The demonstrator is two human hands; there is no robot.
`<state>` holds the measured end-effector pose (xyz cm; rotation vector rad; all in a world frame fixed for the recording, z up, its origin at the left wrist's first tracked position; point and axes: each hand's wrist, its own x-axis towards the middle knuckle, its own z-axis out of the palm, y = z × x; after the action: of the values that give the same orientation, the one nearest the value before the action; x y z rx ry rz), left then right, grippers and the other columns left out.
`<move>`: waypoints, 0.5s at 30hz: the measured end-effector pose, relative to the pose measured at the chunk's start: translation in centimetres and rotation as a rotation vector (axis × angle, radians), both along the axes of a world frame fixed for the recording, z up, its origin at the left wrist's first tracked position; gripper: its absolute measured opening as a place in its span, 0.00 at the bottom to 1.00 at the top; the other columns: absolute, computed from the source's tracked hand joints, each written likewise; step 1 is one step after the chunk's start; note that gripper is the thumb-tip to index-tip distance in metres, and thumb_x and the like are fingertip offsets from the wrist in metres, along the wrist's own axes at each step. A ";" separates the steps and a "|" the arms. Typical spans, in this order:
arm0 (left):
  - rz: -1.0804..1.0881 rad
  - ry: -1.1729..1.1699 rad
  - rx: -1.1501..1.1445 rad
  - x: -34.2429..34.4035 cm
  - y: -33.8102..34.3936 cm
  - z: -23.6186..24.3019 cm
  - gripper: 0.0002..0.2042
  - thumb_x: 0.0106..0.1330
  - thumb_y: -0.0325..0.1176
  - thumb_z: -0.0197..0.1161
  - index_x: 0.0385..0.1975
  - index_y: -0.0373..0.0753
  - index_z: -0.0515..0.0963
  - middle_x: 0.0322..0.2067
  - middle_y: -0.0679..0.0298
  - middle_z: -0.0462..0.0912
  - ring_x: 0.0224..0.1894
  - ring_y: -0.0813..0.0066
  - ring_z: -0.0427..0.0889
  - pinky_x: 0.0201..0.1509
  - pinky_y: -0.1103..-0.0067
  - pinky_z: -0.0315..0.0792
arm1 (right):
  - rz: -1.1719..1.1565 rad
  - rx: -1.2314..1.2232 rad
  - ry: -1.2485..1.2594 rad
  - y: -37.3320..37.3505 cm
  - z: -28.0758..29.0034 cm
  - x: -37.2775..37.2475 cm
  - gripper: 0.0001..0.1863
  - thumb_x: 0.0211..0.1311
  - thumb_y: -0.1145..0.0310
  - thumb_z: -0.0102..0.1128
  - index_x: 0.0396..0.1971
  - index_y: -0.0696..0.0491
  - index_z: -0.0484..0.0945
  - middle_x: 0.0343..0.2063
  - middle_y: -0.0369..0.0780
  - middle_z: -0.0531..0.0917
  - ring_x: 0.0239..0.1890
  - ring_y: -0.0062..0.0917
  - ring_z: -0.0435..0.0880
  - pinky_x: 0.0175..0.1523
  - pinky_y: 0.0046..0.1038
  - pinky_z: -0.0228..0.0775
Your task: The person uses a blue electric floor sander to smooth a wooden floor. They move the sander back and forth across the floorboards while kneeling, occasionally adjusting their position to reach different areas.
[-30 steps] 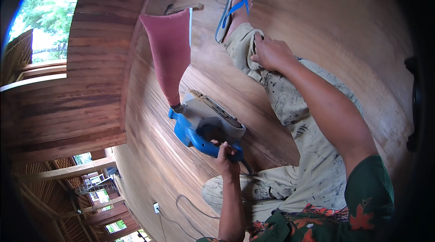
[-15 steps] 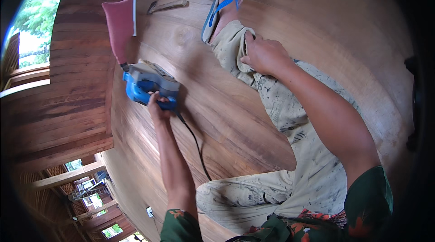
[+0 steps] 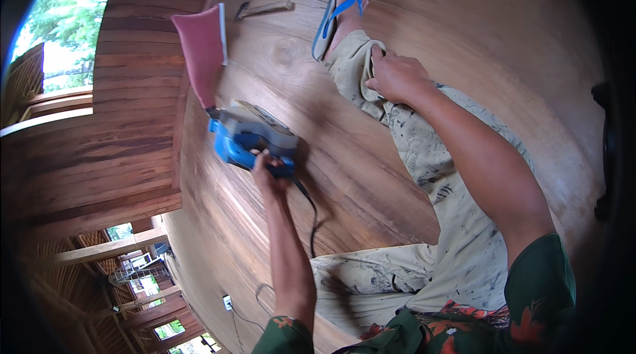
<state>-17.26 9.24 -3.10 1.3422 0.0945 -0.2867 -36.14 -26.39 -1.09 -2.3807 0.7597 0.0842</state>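
My left hand (image 3: 268, 167) is wrapped round the rear handle of a blue and grey belt sander (image 3: 255, 134) over the wooden floor. A reddish dust bag (image 3: 201, 49) sticks out from the sander's far end, and a black cord (image 3: 313, 205) trails from its handle toward my bent leg. My right hand (image 3: 399, 77) rests on the rolled cuff of my stained light trousers (image 3: 424, 145), its fingers closed on the fabric near the shin. Beyond it, my foot wears a white and blue flip-flop (image 3: 339, 13).
A hammer (image 3: 266, 9) lies on the planks (image 3: 371, 175) beyond the dust bag. A plank wall (image 3: 136, 96) with a window opening stands at the left. Farther back at lower left, a white power socket (image 3: 227, 302) with a cord sits on the floor.
My left hand and the sander have shifted right, toward my leg. The whole view has also shifted slightly. My right hand stays on the trouser cuff.
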 end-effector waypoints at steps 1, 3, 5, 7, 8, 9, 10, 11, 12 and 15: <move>0.007 0.021 0.001 -2.9 0.4 0.0 0.13 0.66 0.22 0.61 0.44 0.49 0.72 0.20 0.72 0.68 0.20 0.80 0.71 0.28 0.77 0.73 | -0.002 -0.005 -0.011 0.0 -0.1 0.0 0.42 0.69 0.52 0.63 0.72 0.62 0.59 0.58 0.53 0.81 0.60 0.42 0.82 0.60 0.41 0.77; 0.015 0.050 -0.008 -8.7 1.2 0.0 0.13 0.67 0.22 0.61 0.46 0.49 0.72 0.20 0.73 0.68 0.21 0.80 0.70 0.30 0.76 0.72 | -0.008 -0.004 -0.035 0.0 -0.2 -0.2 0.42 0.68 0.51 0.64 0.71 0.62 0.60 0.57 0.54 0.81 0.59 0.44 0.83 0.59 0.42 0.77; 0.038 0.069 0.013 -14.1 1.6 0.0 0.14 0.67 0.23 0.62 0.47 0.49 0.72 0.20 0.72 0.68 0.21 0.79 0.70 0.32 0.76 0.72 | -0.015 0.010 -0.042 -0.1 -0.2 -0.2 0.41 0.67 0.51 0.64 0.69 0.61 0.61 0.57 0.56 0.80 0.56 0.47 0.84 0.59 0.44 0.76; 0.086 0.084 0.018 -18.6 1.5 -0.2 0.16 0.65 0.22 0.63 0.48 0.47 0.70 0.20 0.70 0.68 0.21 0.78 0.70 0.31 0.77 0.71 | -0.015 0.009 -0.036 -0.1 -0.1 -0.3 0.41 0.68 0.52 0.64 0.70 0.62 0.61 0.56 0.54 0.82 0.57 0.44 0.84 0.58 0.42 0.77; 0.114 0.091 -0.012 -20.6 1.4 -0.2 0.17 0.64 0.21 0.63 0.49 0.44 0.69 0.20 0.68 0.69 0.20 0.77 0.70 0.30 0.77 0.70 | -0.015 0.006 -0.036 0.0 -0.1 -0.4 0.41 0.68 0.52 0.64 0.71 0.63 0.61 0.55 0.53 0.82 0.58 0.43 0.84 0.58 0.41 0.77; 0.112 0.083 -0.023 -22.0 1.4 -0.2 0.17 0.64 0.20 0.63 0.49 0.43 0.68 0.20 0.68 0.69 0.20 0.77 0.70 0.30 0.78 0.70 | -0.017 -0.005 -0.024 0.0 0.0 -0.3 0.40 0.68 0.52 0.64 0.70 0.63 0.62 0.55 0.53 0.83 0.58 0.43 0.84 0.58 0.42 0.77; 0.125 0.084 -0.016 -22.9 1.3 -0.3 0.17 0.64 0.20 0.63 0.49 0.43 0.68 0.21 0.68 0.69 0.20 0.77 0.70 0.30 0.78 0.70 | -0.019 -0.019 -0.024 0.0 0.0 -0.3 0.39 0.68 0.52 0.64 0.69 0.63 0.63 0.54 0.53 0.83 0.57 0.43 0.84 0.58 0.42 0.78; 0.133 0.088 -0.035 -23.3 1.3 -0.3 0.17 0.64 0.20 0.63 0.49 0.43 0.68 0.21 0.68 0.69 0.20 0.77 0.70 0.30 0.78 0.70 | -0.019 -0.035 -0.025 0.1 0.1 -0.3 0.38 0.68 0.52 0.64 0.67 0.63 0.63 0.54 0.53 0.83 0.57 0.43 0.84 0.57 0.42 0.78; 0.139 0.094 -0.055 -23.3 1.3 -0.3 0.17 0.64 0.20 0.63 0.49 0.43 0.68 0.21 0.68 0.69 0.20 0.77 0.70 0.30 0.78 0.70 | -0.015 -0.029 -0.026 0.2 0.1 -0.2 0.38 0.68 0.52 0.64 0.67 0.63 0.64 0.54 0.54 0.83 0.57 0.43 0.84 0.57 0.42 0.78; 0.146 0.099 0.012 -20.1 1.7 -0.4 0.16 0.66 0.22 0.62 0.49 0.49 0.71 0.21 0.70 0.69 0.22 0.79 0.70 0.32 0.76 0.72 | -0.006 -0.019 -0.029 0.1 0.0 -0.2 0.37 0.67 0.53 0.65 0.65 0.63 0.65 0.53 0.54 0.84 0.57 0.43 0.84 0.57 0.42 0.78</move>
<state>-37.41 10.97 -3.45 1.3258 0.2763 -0.2294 -36.38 -26.29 -1.05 -2.3919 0.7569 0.0396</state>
